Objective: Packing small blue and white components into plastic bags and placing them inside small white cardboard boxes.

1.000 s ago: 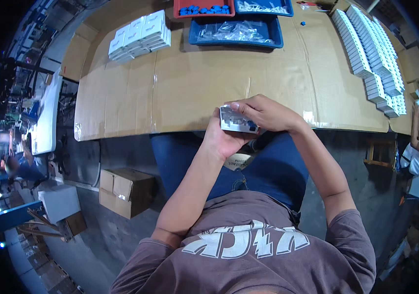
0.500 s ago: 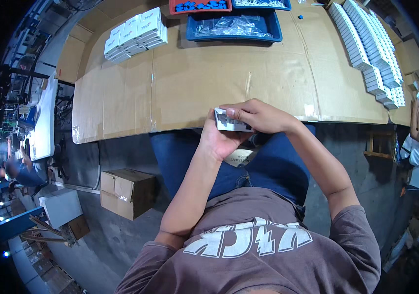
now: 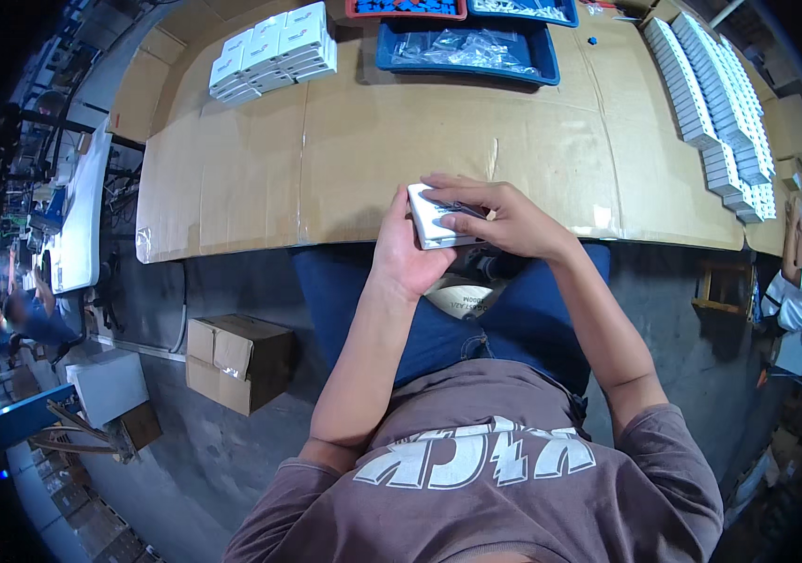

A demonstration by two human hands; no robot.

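A small white box (image 3: 434, 222) is held just in front of the table's near edge, above my lap. My left hand (image 3: 405, 251) cradles it from the left and below, fingers closed round its side. Over the top lies my right hand (image 3: 504, 218), its thumb and fingers bent onto the box and covering its right part. A dark patch shows between those fingers, too shaded to make out. Similar white boxes stand in a stacked block (image 3: 274, 49) at the table's far left.
Cardboard covers the table (image 3: 401, 141). At its back are a blue tray (image 3: 551, 70) of clear plastic bags, a red tray (image 3: 405, 13) of blue pieces and another blue tray (image 3: 523, 13) of white pieces. Long rows of white boxes (image 3: 710, 113) line the right. A carton (image 3: 236, 361) sits on the floor.
The white box has tipped so its white top faces up more. My right fingers have spread and shifted across it. The whole view has moved slightly.
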